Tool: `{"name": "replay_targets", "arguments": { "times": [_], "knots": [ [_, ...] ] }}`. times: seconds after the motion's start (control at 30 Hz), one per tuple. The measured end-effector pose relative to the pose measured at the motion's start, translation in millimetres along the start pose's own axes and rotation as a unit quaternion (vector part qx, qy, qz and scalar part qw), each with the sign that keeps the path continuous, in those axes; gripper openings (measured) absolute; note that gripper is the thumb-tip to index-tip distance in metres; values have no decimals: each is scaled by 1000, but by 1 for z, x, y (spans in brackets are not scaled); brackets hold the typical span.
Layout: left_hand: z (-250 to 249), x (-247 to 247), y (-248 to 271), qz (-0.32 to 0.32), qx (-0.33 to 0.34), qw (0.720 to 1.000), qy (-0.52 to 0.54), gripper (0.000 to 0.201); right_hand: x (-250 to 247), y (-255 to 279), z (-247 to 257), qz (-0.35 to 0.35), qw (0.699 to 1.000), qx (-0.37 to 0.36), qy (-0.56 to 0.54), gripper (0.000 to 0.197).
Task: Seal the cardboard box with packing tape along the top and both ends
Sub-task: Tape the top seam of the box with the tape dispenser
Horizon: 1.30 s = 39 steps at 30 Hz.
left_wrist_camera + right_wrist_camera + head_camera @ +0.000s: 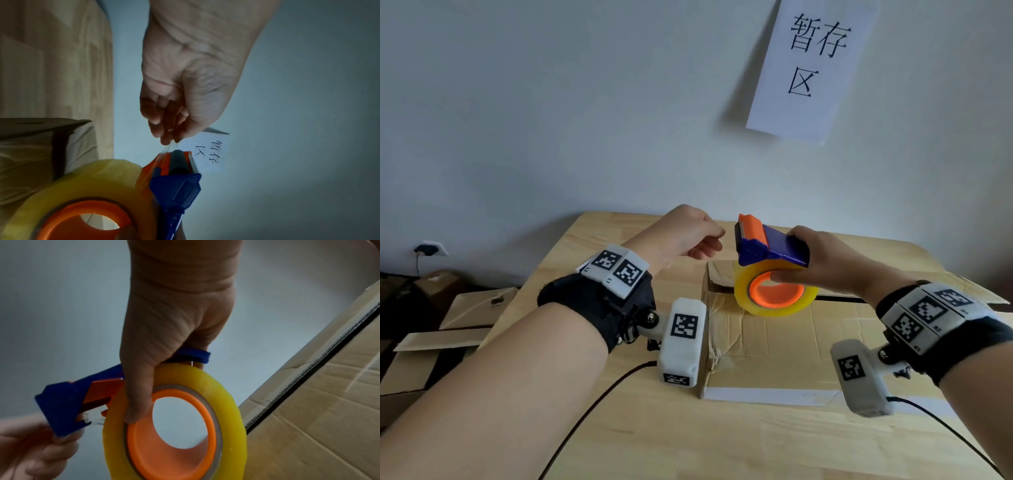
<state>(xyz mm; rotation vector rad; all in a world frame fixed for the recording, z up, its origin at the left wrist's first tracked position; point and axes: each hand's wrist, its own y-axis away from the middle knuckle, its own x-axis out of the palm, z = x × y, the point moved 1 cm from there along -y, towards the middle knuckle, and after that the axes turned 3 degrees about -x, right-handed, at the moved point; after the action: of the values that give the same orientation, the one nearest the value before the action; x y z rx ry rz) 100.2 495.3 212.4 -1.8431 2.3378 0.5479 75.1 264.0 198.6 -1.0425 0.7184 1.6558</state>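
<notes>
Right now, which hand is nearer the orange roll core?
Right. The right hand grips the tape dispenser, thumb hooked into the orange roll core. The left hand is out beyond the cutter end, pinching the loose tape end.

A white paper sheet (812, 68) taped to the pale wall bears three large black handwritten Chinese characters, 暂存 above 区. The left wrist view shows the same sheet (207, 154) sideways, its strokes blurred, probably those same characters.

Both forearms reach forward, raised. The left hand (690, 233) is curled, fingertips (166, 141) pinched together. The right hand (822, 262) is wrapped in a grip, thumb (139, 394) pointing down.
</notes>
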Motion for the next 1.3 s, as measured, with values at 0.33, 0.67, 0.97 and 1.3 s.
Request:
{"name": "replay_targets", "arguments": {
  "times": [0.33, 0.67, 0.97, 1.3],
  "knots": [
    [-44, -6, -18, -32, 77, 975, -208, 17, -1, -16, 18, -6, 1000, -19, -24, 57],
    [-88, -27, -25, -42, 111, 948, -295, 16, -18, -20, 34, -160, 983, -79, -29, 89],
    [-11, -55, -15, -112, 40, 981, -153, 16, -47, 4, 3, -10, 983, -22, 180, 77],
    [71, -10, -5, -128, -26, 988, -82, 42, -14, -11, 12, 106, 956, -64, 265, 58]
  ]
}}
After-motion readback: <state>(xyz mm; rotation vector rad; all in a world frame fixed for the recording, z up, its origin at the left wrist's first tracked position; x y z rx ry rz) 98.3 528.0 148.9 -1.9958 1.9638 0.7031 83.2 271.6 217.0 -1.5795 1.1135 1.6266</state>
